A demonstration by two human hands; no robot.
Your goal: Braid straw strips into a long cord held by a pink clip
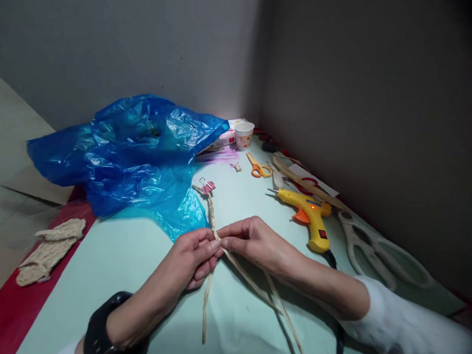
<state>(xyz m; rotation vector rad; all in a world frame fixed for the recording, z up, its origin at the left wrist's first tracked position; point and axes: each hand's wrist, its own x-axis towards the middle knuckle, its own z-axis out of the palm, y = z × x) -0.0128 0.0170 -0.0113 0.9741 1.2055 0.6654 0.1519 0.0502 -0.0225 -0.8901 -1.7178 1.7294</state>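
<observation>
Between my two hands runs a braid of pale, straw-like strands, its far end gripped by a pink binder clip. My left hand pinches the near end of the plaited part between thumb and fingers. Right beside it, my right hand is closed in a pinch on the same spot, fingertips almost touching the left ones. Loose strands trail from the pinch toward me, one hanging below the left hand and others passing under the right. The exact grip of each fingertip is partly hidden.
A crumpled blue plastic bag covers the back left. On the right lie a yellow glue gun with its light lit, orange scissors and large pale scissors. A paper cup stands behind. A woven piece rests at left.
</observation>
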